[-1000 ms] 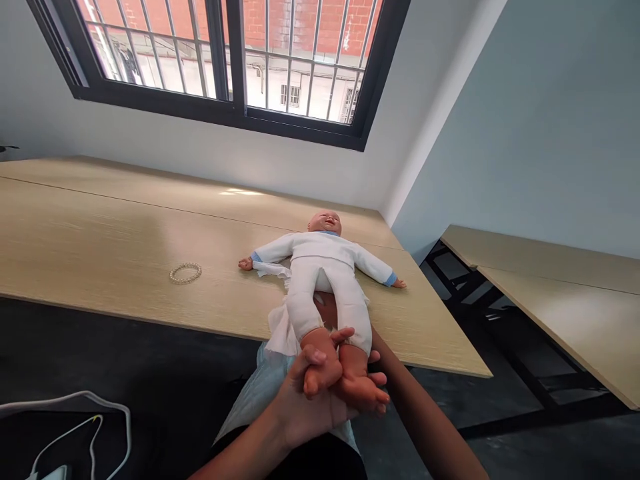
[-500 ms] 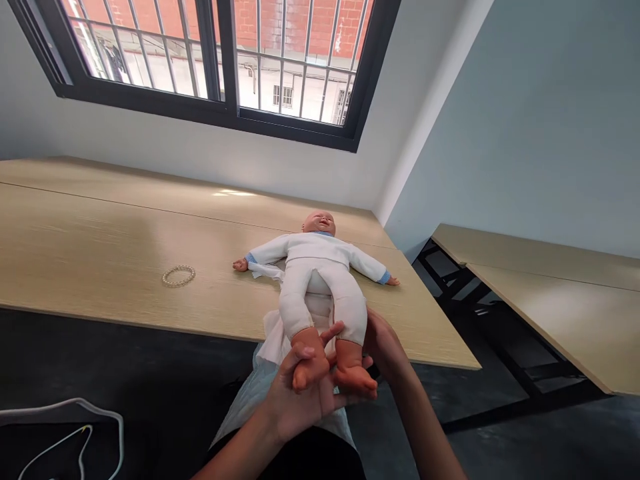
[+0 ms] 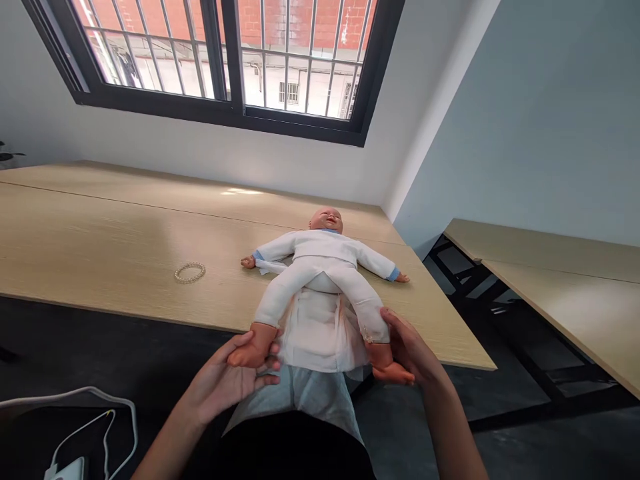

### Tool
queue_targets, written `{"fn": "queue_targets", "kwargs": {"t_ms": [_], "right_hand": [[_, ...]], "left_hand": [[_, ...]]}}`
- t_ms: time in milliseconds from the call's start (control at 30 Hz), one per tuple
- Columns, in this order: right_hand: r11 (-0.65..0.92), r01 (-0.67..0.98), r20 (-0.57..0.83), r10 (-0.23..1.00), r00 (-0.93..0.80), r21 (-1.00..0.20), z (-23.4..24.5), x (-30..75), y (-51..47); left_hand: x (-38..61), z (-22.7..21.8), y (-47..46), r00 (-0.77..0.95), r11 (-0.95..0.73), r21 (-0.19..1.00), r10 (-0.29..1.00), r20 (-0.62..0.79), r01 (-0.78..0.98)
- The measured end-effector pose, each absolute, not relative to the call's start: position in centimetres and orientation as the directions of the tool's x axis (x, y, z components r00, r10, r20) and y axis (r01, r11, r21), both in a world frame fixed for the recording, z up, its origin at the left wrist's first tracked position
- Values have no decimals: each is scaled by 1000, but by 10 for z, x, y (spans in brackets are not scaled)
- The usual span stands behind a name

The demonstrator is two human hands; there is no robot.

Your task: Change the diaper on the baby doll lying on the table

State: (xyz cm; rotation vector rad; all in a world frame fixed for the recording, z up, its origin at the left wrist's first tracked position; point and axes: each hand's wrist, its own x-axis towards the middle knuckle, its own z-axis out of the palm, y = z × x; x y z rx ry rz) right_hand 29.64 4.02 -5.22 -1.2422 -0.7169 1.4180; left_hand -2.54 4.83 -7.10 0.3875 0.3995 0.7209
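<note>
Holds doll (image 3: 325,247), face up on the counter (image 3: 115,260), legs spread beyond the front edge. Grasps one foot between thumb and fingers of the left hand (image 3: 223,379). Contacts the other lower leg with the right hand (image 3: 414,348); cannot tell whether clenched, fingers partly hidden. Between the legs: white padded cloth (image 3: 317,327). Left of doll: beaded bracelet (image 3: 190,281).

Doll feet (image 3: 384,363) smooth, plastic-looking; suit (image 3: 325,248) matt cloth.

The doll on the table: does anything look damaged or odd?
On the doll, the white leg by the right hand shows a ragged lower edge, perhaps frayed. The white cloth between its legs extends past the edge of the table.
</note>
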Motion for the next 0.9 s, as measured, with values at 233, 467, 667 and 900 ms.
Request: {"fn": "queue_targets", "kwargs": {"t_ms": [233, 467, 667, 900], "right_hand": [[-181, -158, -201, 972, 119, -971, -55, 296, 40], [11, 142, 50, 959, 278, -990, -62, 285, 32], [444, 826, 626, 766, -148, -348, -61, 240, -1], [562, 826, 694, 584, -421, 28, -53, 207, 23]], "left_hand": [[-40, -73, 58, 610, 631, 620, 737, -291, -466], [-29, -84, 48, 562, 653, 574, 743, -363, -494], [-22, -90, 46, 616, 690, 478, 715, -331, -544], [-16, -85, 47, 661, 710, 446, 691, -293, -545]]}}
